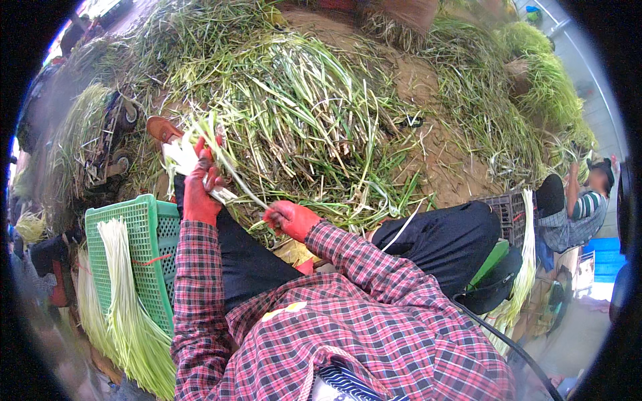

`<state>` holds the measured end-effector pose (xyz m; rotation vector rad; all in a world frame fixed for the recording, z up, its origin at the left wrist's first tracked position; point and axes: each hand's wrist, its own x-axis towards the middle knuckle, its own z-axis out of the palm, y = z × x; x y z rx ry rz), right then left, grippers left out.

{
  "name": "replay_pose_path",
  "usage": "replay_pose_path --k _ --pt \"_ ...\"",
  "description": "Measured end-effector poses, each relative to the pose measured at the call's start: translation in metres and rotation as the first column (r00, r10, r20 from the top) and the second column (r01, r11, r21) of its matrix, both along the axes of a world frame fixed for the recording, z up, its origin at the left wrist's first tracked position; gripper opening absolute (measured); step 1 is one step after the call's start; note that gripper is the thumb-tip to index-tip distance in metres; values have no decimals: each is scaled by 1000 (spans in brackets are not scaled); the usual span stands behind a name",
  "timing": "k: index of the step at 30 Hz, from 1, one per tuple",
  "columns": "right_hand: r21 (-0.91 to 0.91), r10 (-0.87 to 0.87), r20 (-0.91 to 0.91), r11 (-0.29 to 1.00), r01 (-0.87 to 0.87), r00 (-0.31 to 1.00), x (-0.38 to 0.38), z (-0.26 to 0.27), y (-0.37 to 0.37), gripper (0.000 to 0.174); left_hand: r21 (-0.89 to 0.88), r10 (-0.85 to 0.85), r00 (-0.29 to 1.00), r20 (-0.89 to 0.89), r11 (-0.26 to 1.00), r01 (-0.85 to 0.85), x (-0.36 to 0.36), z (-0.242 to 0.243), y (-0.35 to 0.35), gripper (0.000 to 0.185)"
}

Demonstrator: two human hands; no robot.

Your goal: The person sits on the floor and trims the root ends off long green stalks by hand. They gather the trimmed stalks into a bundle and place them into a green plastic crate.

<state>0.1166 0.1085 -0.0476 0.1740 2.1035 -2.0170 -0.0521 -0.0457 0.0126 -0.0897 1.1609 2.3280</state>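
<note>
My left hand (201, 188), in a red glove, is raised in front of my knee and closed around a small bunch of pale leafy stalks (180, 156). White ends of the bunch stick out on both sides of the fist. From it one thin whitish stalk (245, 186) runs down to the right. My right hand (292, 219), also red-gloved, pinches the lower end of that stalk in front of my lap. Beyond both hands spreads a heap of loose green and straw-coloured leaves and stalks (306, 110) on the ground.
At my left stands a green plastic crate (163, 270) with a bundle of pale stalks (128, 295) against its side. To the right are a dark crate (494, 206), another hanging bundle (525, 245) and a seated person (577, 215). A black cable (511, 346) runs beside me.
</note>
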Motion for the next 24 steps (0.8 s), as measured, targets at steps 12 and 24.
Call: replay_pose_path --k 12,24 --pt "-213 18 348 975 60 937 -18 7 -6 31 4 -222 940 258 974 228 82 -70 19 52" --pt "954 -514 164 300 -3 842 -150 -42 186 38 417 193 952 -237 906 -80 -118 69 32 58"
